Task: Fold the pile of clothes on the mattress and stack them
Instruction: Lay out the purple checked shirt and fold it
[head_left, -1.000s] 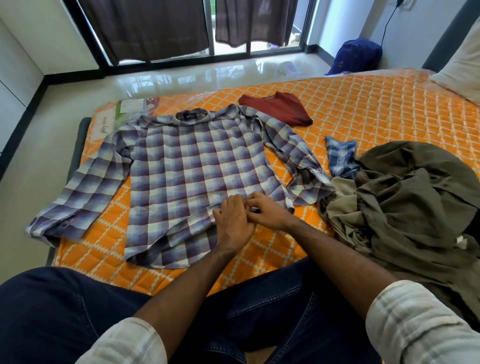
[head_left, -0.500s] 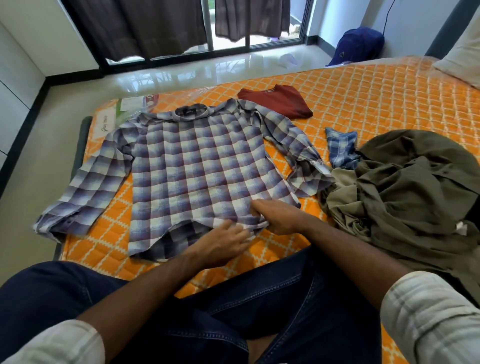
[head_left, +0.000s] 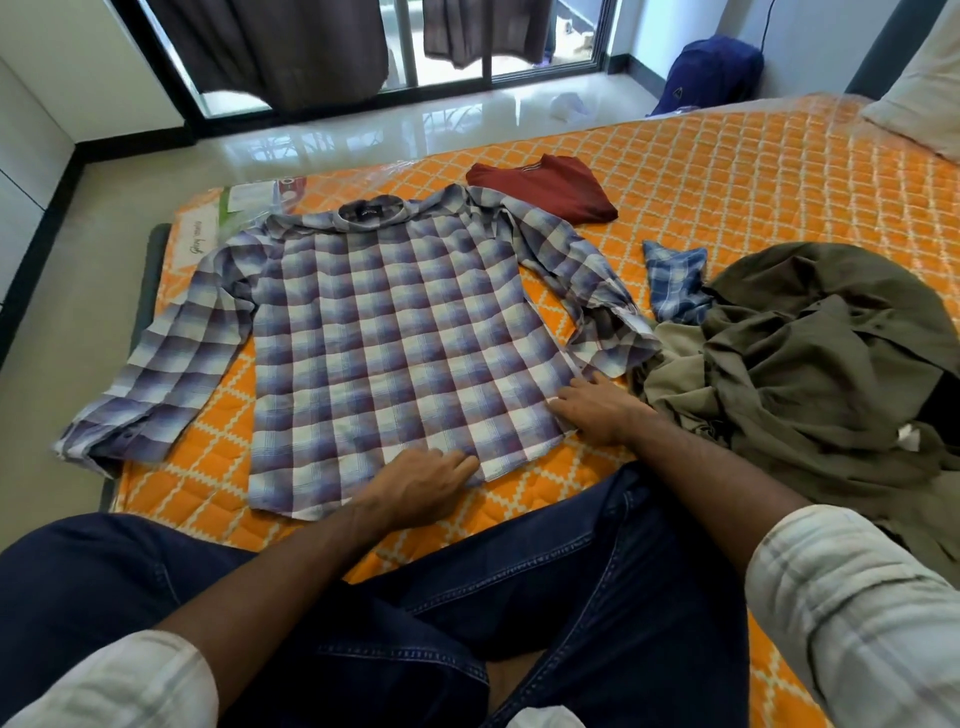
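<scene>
Both hands have spread apart along the plaid shirt (head_left: 395, 343) hem: left hand (head_left: 421, 480), right hand (head_left: 597, 413); hem flattened.

Home bedroom, orange quilted mattress (head_left: 727, 171), pillow (head_left: 924, 93), curtained sliding door (head_left: 452, 47)

Under your palms lies the shirt (head_left: 395, 343), a blue-purple-white check, spread flat back-up on the mattress (head_left: 727, 171), collar away from you, both sleeves out to the sides. Just right of your right hand's hold sits the pile (head_left: 821, 374): crumpled olive garments with a blue check piece at its far edge. Beyond the shirt's right shoulder rests a folded maroon top (head_left: 545, 189).
</scene>
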